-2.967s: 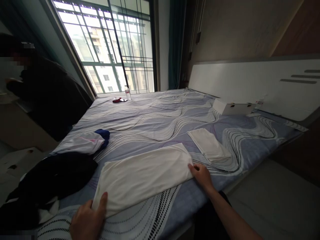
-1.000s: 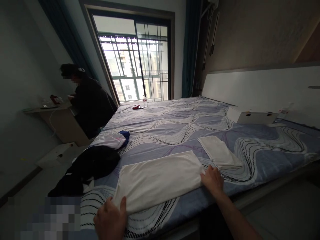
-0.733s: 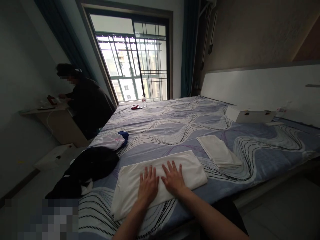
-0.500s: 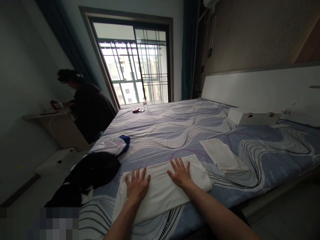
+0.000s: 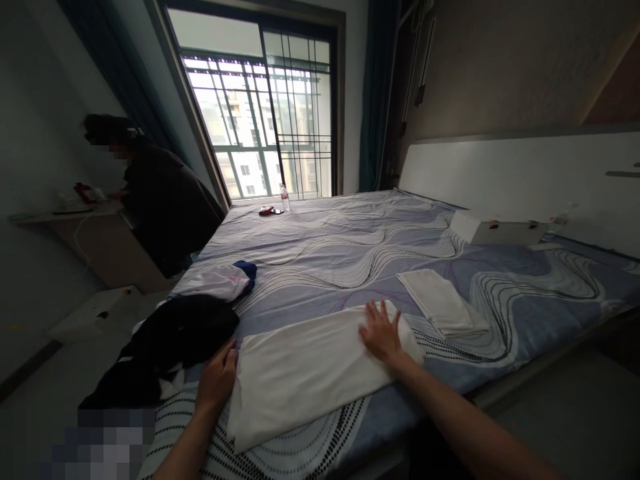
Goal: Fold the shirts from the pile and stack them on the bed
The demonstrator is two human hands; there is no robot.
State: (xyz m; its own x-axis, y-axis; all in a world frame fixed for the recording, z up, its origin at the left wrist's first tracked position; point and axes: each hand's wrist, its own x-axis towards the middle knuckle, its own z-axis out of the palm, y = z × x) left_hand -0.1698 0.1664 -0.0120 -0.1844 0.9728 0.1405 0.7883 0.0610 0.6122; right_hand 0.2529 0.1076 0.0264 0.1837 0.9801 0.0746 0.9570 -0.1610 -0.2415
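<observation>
The right hand spreads its fingers over the right end of the folded white cloth on the bed; the left hand, fingers close together, sits at its left edge. A sideways shove could rumple the fabric or skew its layers.

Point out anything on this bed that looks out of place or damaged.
The black clothing lies crumpled, left of the nearer white cloth, looking untidy against that cloth's neat folding. No spill or damage stands out.
</observation>
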